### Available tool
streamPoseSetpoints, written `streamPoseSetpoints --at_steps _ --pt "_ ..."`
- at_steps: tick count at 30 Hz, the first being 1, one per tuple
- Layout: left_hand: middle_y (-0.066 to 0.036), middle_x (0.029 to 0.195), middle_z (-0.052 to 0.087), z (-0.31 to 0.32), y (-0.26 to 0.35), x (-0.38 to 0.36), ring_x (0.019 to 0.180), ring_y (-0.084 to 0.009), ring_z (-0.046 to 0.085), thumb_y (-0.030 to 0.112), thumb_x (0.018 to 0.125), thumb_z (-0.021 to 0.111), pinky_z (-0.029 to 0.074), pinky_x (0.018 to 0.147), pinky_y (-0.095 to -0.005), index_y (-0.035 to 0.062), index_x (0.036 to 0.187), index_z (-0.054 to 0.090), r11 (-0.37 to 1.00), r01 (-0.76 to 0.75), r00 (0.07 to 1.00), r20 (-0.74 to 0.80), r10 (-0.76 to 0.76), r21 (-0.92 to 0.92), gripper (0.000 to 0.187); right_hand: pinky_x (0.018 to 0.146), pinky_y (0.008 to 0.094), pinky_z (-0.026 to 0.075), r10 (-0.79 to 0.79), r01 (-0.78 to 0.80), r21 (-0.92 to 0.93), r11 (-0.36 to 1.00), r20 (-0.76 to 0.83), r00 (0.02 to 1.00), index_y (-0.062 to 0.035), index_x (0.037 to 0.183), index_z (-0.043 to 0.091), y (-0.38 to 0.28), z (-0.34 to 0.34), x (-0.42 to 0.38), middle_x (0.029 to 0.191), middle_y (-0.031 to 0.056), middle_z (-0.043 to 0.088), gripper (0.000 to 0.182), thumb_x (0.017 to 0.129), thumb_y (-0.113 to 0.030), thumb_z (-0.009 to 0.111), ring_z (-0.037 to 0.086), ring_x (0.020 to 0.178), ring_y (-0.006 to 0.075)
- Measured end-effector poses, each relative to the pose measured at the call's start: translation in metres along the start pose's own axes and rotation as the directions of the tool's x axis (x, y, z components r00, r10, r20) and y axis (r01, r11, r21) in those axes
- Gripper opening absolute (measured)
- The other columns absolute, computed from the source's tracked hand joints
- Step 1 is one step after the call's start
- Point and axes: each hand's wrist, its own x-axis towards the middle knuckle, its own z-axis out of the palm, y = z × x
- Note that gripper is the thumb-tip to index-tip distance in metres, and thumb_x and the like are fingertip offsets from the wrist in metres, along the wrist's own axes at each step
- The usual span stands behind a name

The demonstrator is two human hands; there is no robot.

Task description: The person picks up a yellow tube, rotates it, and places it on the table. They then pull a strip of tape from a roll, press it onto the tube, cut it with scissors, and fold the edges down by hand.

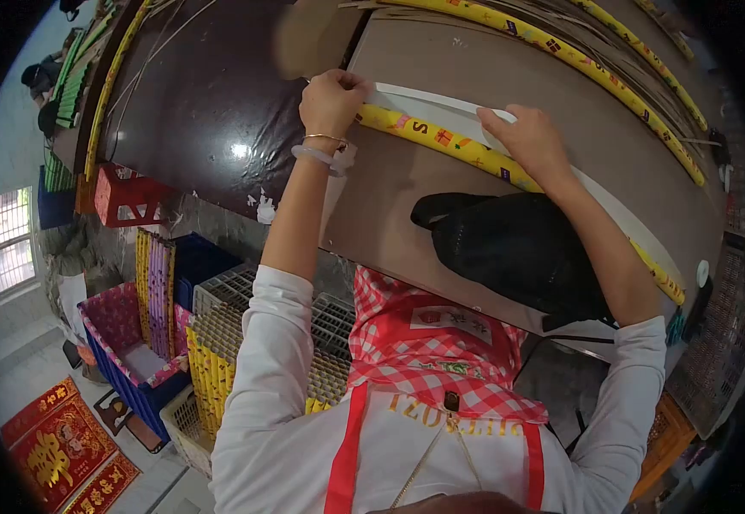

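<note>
My left hand [335, 104], with a bangle at the wrist, pinches the left end of a narrow white strip [428, 96]. My right hand [533, 144] has the strip between thumb and fingers farther right, so it stretches between the two hands. Just below the strip, a long yellow printed roll [441, 137] lies across the brown table [372, 214]. Its right part passes behind my right forearm and shows again near the table's right edge. A black cloth item, perhaps a bag [509, 248], lies at the near edge beneath my right arm.
More yellow printed rolls [552, 43] lie at the back with thin sticks. A dark covered table [210, 94] adjoins on the left. Below it stand a red plastic stool [128, 195], a blue lined bin [103, 343] and crates holding several patterned tubes [210, 368].
</note>
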Motion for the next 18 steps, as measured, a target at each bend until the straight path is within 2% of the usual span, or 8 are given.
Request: streamPoseSetpoints --at_steps 1,8,11,13,18 --pt "-0.006 0.071 0.065 0.0004 0.0001 -0.0005 0.067 -0.0225 0.063 0.028 0.064 0.068 0.049 0.063 -0.0327 0.0097 0.078 0.068 1.0 0.01 1.0 -0.011 -0.01 -0.01 0.023 0.065 0.0406 0.045 0.015 -0.015 0.016 1.0 0.036 0.999 0.0043 0.072 0.062 -0.0009 -0.0015 -0.0001 0.071 0.0221 0.059 0.057 0.074 -0.051 0.05 0.059 0.069 0.0329" --pt "-0.006 0.071 0.065 0.0013 0.001 -0.0016 0.069 -0.0228 0.063 0.028 0.064 0.067 0.049 0.064 -0.0331 0.0102 0.076 0.068 0.998 -0.018 0.999 -0.045 0.021 0.066 0.021 0.063 0.0401 0.045 -0.008 0.008 0.015 1.0 0.003 1.0 0.0055 0.068 0.061 -0.0001 -0.0001 -0.0006 0.066 0.022 0.058 0.056 0.075 -0.05 0.052 0.058 0.065 0.0325" --pt "-0.006 0.071 0.065 0.0003 0.003 -0.003 0.069 -0.0231 0.063 0.026 0.064 0.067 0.049 0.064 -0.033 0.0104 0.076 0.068 0.998 -0.014 0.999 -0.041 0.016 0.055 0.02 0.063 0.0402 0.045 -0.057 0.057 -0.005 0.998 -0.076 0.995 0.0057 0.069 0.061 0.002 0.0027 -0.0003 0.067 0.0223 0.059 0.057 0.075 -0.05 0.052 0.059 0.065 0.0326" --pt "-0.006 0.071 0.065 0.0 0.0032 -0.0037 0.068 -0.0231 0.063 0.025 0.065 0.067 0.049 0.064 -0.0329 0.0106 0.075 0.068 0.999 -0.02 0.999 -0.045 0.022 0.045 0.018 0.065 0.0405 0.046 -0.032 0.032 0.009 0.999 -0.012 0.999 0.0049 0.074 0.063 -0.0003 -0.0002 -0.0005 0.07 0.0222 0.06 0.057 0.075 -0.051 0.051 0.059 0.068 0.0322" --pt "-0.006 0.071 0.065 0.0008 0.004 -0.0041 0.068 -0.0234 0.063 0.024 0.065 0.067 0.049 0.063 -0.0333 0.0101 0.075 0.068 0.998 -0.031 0.998 -0.058 0.034 0.048 0.018 0.067 0.0405 0.046 0.024 -0.023 -0.019 1.0 0.009 1.0 0.0039 0.078 0.064 -0.0013 -0.0007 0.0009 0.074 0.0214 0.061 0.057 0.075 -0.051 0.05 0.059 0.072 0.0319"
